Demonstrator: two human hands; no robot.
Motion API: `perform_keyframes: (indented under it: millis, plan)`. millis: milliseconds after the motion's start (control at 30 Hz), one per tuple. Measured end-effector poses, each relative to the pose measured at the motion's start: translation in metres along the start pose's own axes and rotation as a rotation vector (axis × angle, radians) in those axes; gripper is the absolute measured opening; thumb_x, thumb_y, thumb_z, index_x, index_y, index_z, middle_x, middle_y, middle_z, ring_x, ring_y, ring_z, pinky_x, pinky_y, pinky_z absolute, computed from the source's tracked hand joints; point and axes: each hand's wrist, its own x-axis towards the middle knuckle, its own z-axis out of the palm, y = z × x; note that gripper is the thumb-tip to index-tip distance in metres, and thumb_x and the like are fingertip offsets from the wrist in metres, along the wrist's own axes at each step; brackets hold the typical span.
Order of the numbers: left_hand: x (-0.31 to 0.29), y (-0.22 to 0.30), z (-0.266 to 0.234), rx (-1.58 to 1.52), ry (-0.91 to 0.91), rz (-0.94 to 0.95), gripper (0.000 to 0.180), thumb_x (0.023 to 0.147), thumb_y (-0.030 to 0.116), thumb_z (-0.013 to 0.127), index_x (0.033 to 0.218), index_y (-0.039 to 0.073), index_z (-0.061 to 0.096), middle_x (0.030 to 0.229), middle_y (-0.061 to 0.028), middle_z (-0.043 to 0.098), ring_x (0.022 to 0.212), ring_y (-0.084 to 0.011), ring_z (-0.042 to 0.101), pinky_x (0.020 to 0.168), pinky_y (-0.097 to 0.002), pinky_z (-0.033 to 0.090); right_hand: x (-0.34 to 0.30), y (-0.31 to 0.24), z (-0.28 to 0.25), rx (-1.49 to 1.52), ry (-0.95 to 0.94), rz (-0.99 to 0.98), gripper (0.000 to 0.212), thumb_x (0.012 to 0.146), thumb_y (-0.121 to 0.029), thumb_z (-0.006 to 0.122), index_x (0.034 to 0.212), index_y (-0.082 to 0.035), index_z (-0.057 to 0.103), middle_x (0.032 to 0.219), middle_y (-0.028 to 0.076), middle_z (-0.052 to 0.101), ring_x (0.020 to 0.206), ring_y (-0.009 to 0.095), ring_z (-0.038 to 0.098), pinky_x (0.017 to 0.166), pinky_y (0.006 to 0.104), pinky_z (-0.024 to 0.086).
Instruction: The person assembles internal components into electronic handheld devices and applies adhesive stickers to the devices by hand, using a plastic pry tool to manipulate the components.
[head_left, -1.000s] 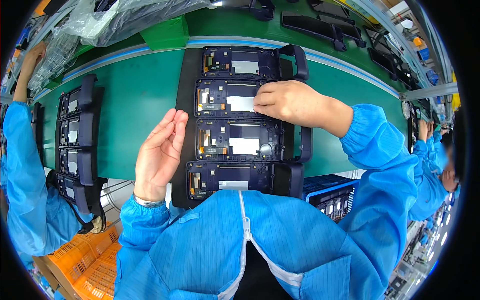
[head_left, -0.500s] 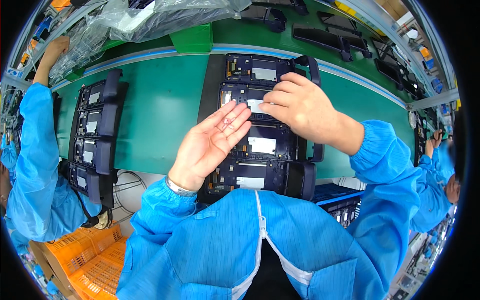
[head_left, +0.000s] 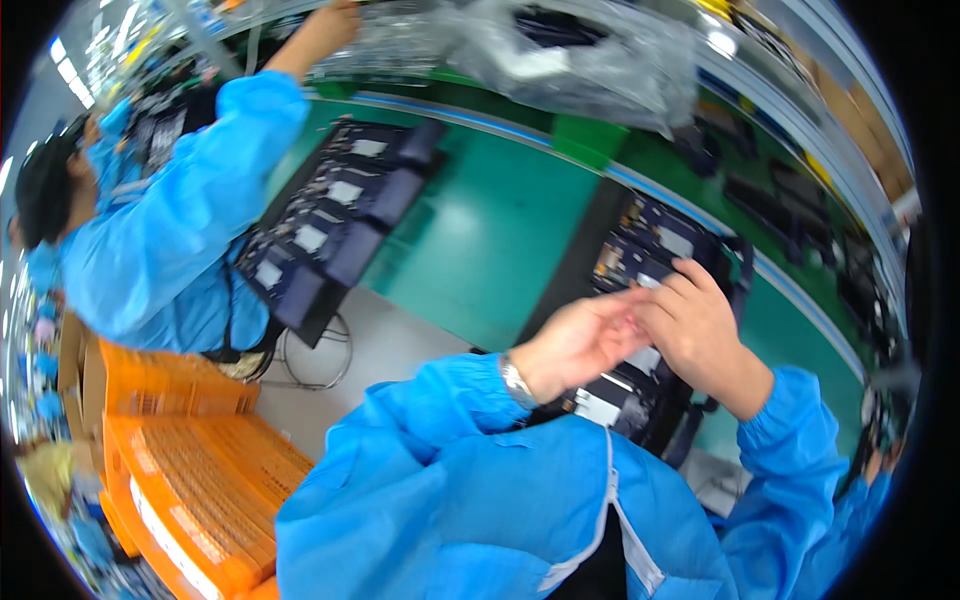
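Observation:
My left hand [head_left: 578, 345] is held palm up with its fingers stretched out. Tiny clear-pink pieces [head_left: 631, 321] lie at its fingers, too small to name. Over those fingertips, my right hand [head_left: 697, 325] is bent with fingers drawn together; what it pinches, if anything, is hidden. Both hands hover above a row of dark device housings [head_left: 655, 232] with white rectangular labels and exposed circuit parts. My hands cover the middle housings, while a nearer one [head_left: 597, 408] shows below my left wrist.
At left, a co-worker's blue sleeve [head_left: 200, 215] reaches over another row of housings [head_left: 345, 192] on the green bench [head_left: 490, 220]. Clear plastic sheeting [head_left: 570, 70] and a green block [head_left: 588, 143] sit at the back. Orange crates [head_left: 200, 470] stand lower left.
The view has swung left, so the benches and housings appear farther right and tilted. My right hand has come onto my left fingertips; before, the two were slightly apart.

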Motion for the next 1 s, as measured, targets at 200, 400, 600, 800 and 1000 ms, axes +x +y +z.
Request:
perform_keyframes:
  millis: [200, 400, 600, 800, 1000]
  plan:
    - [-0.003, -0.007, -0.004, 0.102, -0.085, 0.018, 0.030, 0.090, 0.019, 0.055, 0.111, -0.003, 0.051, 0.109, -0.0125, 0.057, 0.106, -0.0209, 0.055, 0.099, -0.0341, 0.042, 0.004, -0.005, -0.009, -0.054, 0.053, 0.023, 0.019, 0.068, -0.008, 0.059, 0.086, -0.004, 0.054, 0.082, 0.008, 0.054, 0.077, 0.024, 0.054, 0.088, 0.0439, 0.040]
    - [-0.008, -0.019, -0.007, 0.090, -0.099, 0.066, 0.028, 0.090, 0.017, 0.054, 0.112, 0.000, 0.053, 0.113, -0.0102, 0.055, 0.110, -0.0203, 0.052, 0.100, -0.0345, 0.041, -0.001, -0.016, -0.012, -0.069, 0.108, -0.040, 0.017, 0.070, -0.005, 0.059, 0.087, -0.002, 0.055, 0.084, 0.011, 0.055, 0.079, 0.025, 0.056, 0.090, 0.0458, 0.042]
    - [-0.024, -0.017, 0.015, 0.140, 0.097, 0.063, 0.026, 0.089, 0.015, 0.055, 0.111, 0.002, 0.055, 0.111, -0.0113, 0.058, 0.106, -0.0203, 0.056, 0.095, -0.0322, 0.044, -0.007, -0.006, -0.010, -0.106, 0.121, -0.113, 0.023, 0.067, -0.009, 0.053, 0.087, 0.002, 0.053, 0.086, 0.014, 0.056, 0.082, 0.028, 0.057, 0.092, 0.0461, 0.042]
    - [-0.066, 0.014, -0.002, 0.258, 0.203, 0.334, 0.033, 0.091, 0.001, 0.046, 0.122, -0.009, 0.040, 0.122, -0.0192, 0.048, 0.114, -0.0244, 0.049, 0.101, -0.0340, 0.041, -0.046, 0.011, -0.034, 0.232, 0.029, 0.218, 0.012, 0.074, -0.005, 0.062, 0.082, -0.006, 0.053, 0.083, 0.008, 0.055, 0.078, 0.029, 0.055, 0.071, 0.0370, 0.045]
    - [-0.074, 0.005, -0.017, 0.322, 0.286, 0.305, 0.038, 0.091, -0.002, 0.043, 0.126, -0.009, 0.034, 0.128, -0.0209, 0.043, 0.120, -0.0251, 0.045, 0.103, -0.0333, 0.039, -0.080, 0.005, 0.002, 0.435, -0.079, 0.046, 0.006, 0.077, -0.010, 0.059, 0.080, -0.006, 0.055, 0.080, 0.007, 0.055, 0.080, 0.027, 0.055, 0.069, 0.0368, 0.046]
